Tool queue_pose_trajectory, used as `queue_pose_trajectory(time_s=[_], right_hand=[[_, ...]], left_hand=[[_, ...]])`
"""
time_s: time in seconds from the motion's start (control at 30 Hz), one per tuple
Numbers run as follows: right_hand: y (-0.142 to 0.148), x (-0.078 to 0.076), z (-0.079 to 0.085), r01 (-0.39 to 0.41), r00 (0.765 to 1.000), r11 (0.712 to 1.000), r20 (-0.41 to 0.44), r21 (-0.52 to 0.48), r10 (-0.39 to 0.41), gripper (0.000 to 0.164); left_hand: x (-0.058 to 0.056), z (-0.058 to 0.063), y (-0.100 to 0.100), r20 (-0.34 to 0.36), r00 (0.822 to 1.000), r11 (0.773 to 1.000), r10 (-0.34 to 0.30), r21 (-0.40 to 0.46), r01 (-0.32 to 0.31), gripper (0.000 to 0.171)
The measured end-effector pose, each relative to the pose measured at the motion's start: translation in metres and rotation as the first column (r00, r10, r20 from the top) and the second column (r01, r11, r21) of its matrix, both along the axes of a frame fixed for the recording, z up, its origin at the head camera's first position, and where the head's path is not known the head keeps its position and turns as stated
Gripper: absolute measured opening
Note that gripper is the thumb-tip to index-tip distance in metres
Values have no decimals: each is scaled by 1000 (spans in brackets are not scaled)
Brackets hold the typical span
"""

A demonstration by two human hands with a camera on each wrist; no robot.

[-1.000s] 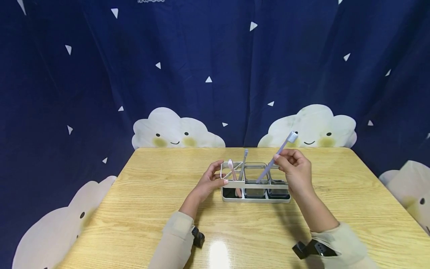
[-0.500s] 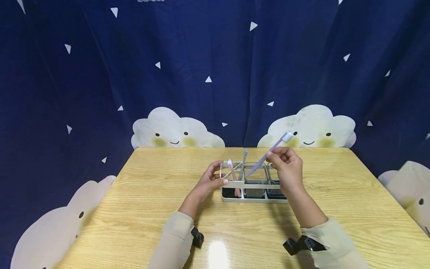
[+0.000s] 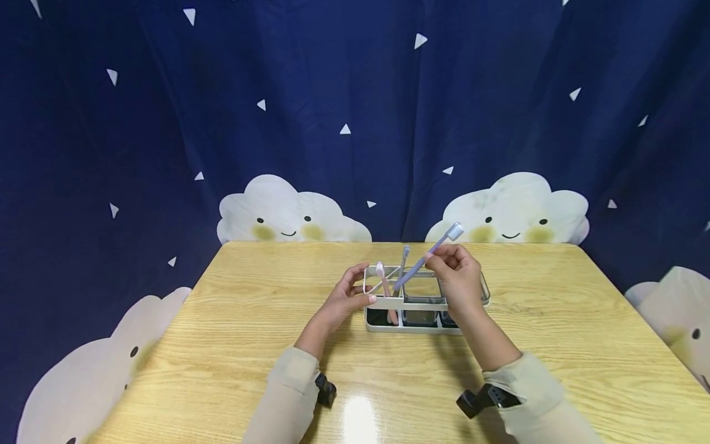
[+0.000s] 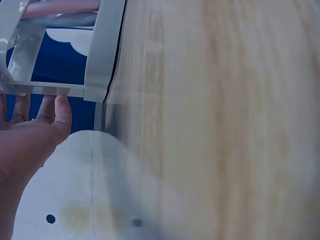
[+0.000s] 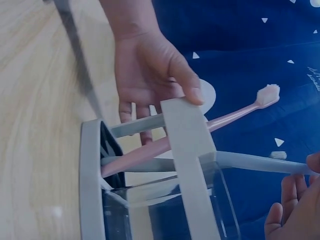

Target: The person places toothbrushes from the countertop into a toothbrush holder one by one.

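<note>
A grey toothbrush holder (image 3: 424, 306) with an upper rail and a base stands on the table. My left hand (image 3: 342, 301) grips its left end, thumb on the front rail and fingers at the side. Between thumb and fingers, my right hand (image 3: 461, 277) pinches a purple toothbrush (image 3: 417, 266), bristles up and to the right. The lower end of its handle slants into the left part of the rail; how deep is hard to tell. In that left part, a pink toothbrush (image 5: 230, 119) and a grey toothbrush (image 3: 403, 261) stand tilted.
Clear square cups (image 3: 423, 288) sit in the holder's middle and right places, the right one partly behind my right hand. The wooden table (image 3: 249, 320) reaches back to a dark blue curtain (image 3: 310, 74) printed with clouds.
My right hand has moved left with the purple toothbrush, bringing its handle end from over the middle cup to the left compartment. The left hand stays on the holder.
</note>
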State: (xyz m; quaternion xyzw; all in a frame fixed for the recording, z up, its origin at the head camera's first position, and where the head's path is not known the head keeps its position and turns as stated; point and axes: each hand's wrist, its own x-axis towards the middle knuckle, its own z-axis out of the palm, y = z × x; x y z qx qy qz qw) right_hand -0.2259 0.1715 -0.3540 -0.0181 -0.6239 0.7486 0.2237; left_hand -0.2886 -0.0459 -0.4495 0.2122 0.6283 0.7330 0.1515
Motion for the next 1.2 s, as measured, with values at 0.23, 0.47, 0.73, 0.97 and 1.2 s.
queue_pose_trajectory(time_s=[0.23, 0.47, 0.73, 0.97, 1.2], right_hand=[[-6, -2, -7, -6, 1000, 999, 19, 33, 5, 12], [-8, -6, -12, -14, 999, 997, 42, 70, 11, 13], [-10, -7, -12, -38, 999, 991, 35, 127, 33, 20], [-11, -9, -16, -64, 997, 974, 63, 217, 52, 17], [-14, -10, -22, -103, 991, 956, 107, 275, 76, 16]], left_hand=[[3, 8, -1, 5, 999, 999, -34, -14, 34, 75], [15, 25, -2, -7, 999, 999, -45, -16, 45, 74], [16, 25, -1, -6, 999, 999, -35, -14, 35, 73], [16, 25, -2, -4, 999, 999, -33, -19, 33, 73], [15, 25, -2, 3, 999, 999, -39, -19, 39, 72]])
